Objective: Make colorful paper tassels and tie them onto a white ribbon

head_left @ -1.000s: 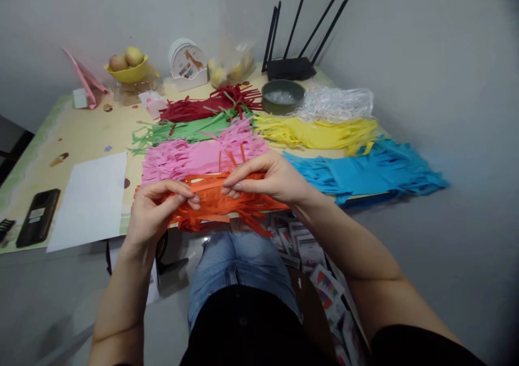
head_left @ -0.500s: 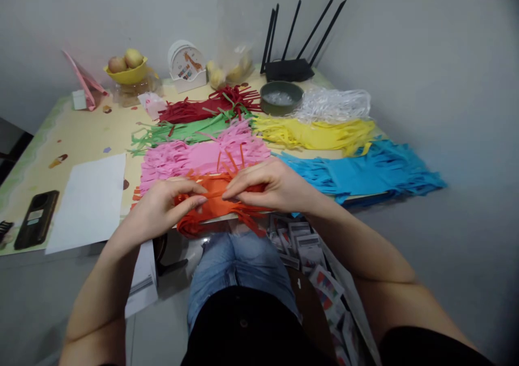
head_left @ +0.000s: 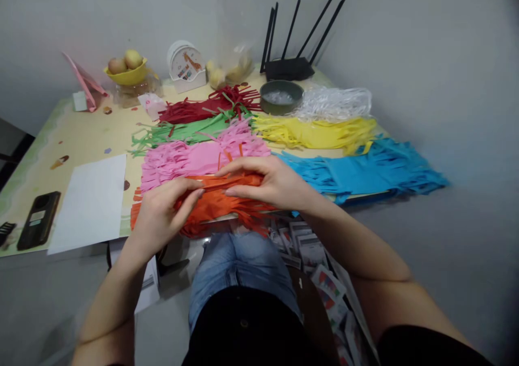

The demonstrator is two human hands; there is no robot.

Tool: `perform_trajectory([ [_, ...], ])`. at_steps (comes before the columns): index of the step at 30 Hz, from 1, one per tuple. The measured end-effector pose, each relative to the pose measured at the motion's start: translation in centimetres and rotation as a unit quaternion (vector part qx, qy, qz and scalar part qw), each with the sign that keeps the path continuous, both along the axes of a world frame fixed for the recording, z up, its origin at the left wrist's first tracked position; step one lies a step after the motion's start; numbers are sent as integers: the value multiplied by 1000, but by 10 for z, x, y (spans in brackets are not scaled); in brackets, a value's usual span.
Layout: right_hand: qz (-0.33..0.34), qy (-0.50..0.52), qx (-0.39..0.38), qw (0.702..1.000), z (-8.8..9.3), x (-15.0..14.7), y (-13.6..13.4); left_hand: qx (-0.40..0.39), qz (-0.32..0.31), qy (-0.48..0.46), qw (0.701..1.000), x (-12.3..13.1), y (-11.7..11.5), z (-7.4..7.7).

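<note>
Orange fringed tissue paper [head_left: 214, 206] lies at the table's front edge, its cut strips spreading out to both sides. My left hand [head_left: 166, 206] pinches the upper fold of this paper between thumb and fingers. On the other side my right hand [head_left: 271, 182] has its fingers over the same fold and its thumb in front, closed on it. A few orange strips stand up behind the right fingers. Just beyond lies pink fringed tissue paper [head_left: 203, 158], and blue fringed paper [head_left: 357, 174] is to the right of my right hand.
Yellow [head_left: 320, 132], green [head_left: 198, 131] and dark red fringed paper [head_left: 194, 110] lie farther back. Behind them are a round tin [head_left: 281, 97], clear strips [head_left: 336, 102] and a router [head_left: 289, 68]. A white sheet [head_left: 91, 198] and a phone [head_left: 39, 220] are at left.
My left hand has shifted slightly right and up. The orange paper's fold between my hands has risen a little, and my right fingers have spread farther over it.
</note>
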State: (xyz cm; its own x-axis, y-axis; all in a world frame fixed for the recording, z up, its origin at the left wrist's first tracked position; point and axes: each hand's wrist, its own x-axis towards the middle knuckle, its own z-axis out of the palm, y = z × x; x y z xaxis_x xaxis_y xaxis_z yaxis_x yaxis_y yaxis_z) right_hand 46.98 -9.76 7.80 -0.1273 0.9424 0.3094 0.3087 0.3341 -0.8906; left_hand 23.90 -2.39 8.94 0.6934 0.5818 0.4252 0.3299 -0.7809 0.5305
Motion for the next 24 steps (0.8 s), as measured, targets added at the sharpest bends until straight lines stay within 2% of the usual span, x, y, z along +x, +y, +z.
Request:
perform_trajectory([
  [2,-20,-14,6,1000,1,-3,1,-34,8,-7,999,0,1,-1],
  [4,-39,-11,4,999,2,-6,2,-104,15,-32,994,-1,1,-2],
  [7,-41,12,-11,999,3,-9,2,-179,29,-88,979,-2,1,-5],
  [10,-34,45,-43,997,4,-10,3,-122,17,-117,985,-2,1,-7],
  [13,-40,80,-58,994,3,-10,5,-38,-11,-98,994,-2,3,-6],
  [17,-45,84,-47,994,1,-8,5,-14,25,-61,998,-3,5,-5],
  [20,-59,18,-4,998,2,-3,4,-32,45,-54,997,-2,6,-5],
  [24,-66,-143,134,978,7,1,4,-58,56,-58,995,2,6,-3],
])
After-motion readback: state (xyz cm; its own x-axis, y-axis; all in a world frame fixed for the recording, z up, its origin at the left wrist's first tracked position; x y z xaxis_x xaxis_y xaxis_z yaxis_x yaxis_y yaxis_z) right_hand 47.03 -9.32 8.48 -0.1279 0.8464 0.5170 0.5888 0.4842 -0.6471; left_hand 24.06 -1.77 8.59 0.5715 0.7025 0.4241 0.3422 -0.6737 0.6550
